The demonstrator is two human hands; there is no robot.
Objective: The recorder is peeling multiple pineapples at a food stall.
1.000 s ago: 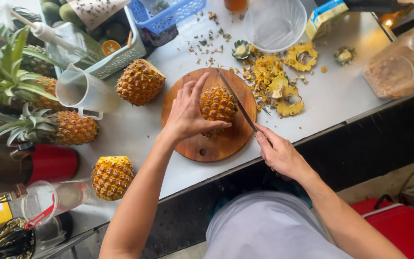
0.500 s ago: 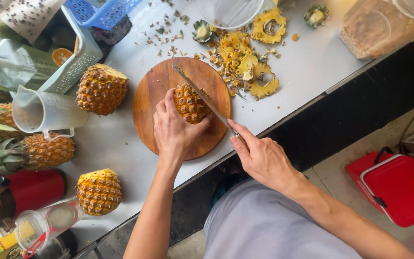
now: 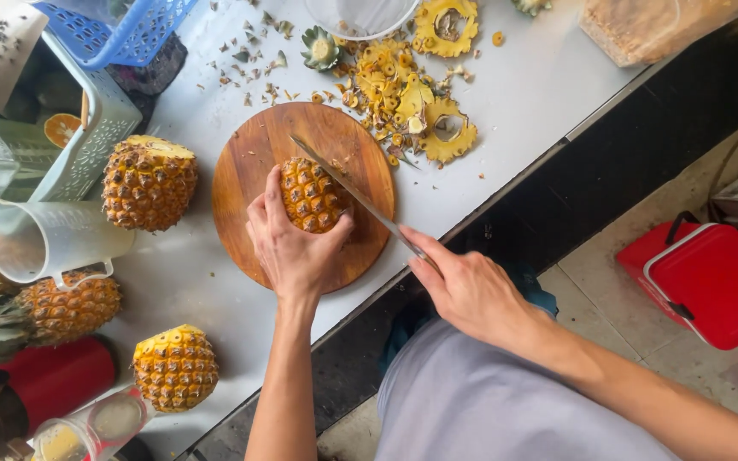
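The left hand (image 3: 288, 248) is steadying a pineapple (image 3: 311, 195) that is lying on the round wooden cutting board (image 3: 241, 171), near the board's centre. Its grip is clamped around the fruit's near end, thumb on the 3 o'clock side and fingers wrapping the 9 o'clock side. The right hand (image 3: 471, 294) is holding a long knife (image 3: 348, 188), its grip closed tight on the handle with the forefinger lying along the top; the blade is running from 4 o'clock toward 10 o'clock across the fruit's right flank.

The held pineapple is already missing its crown but is still wearing most of its rind, so the peeling looks to be at an early stage. At 1 o'clock from the board, a heap of yellow peelings and rind rings (image 3: 412, 94) is lying on the white table (image 3: 540, 94), suggesting other fruit has been trimmed. Still waiting are a topped pineapple (image 3: 149, 183) at 9 o'clock from the board, another topped one (image 3: 175, 367) at 7 o'clock, and a pineapple with its crown on (image 3: 66, 307) beside a clear measuring jug (image 3: 40, 241). A blue basket (image 3: 121, 30) is sitting at 11 o'clock, and a red box (image 3: 711, 282) is resting on the floor at 3 o'clock.
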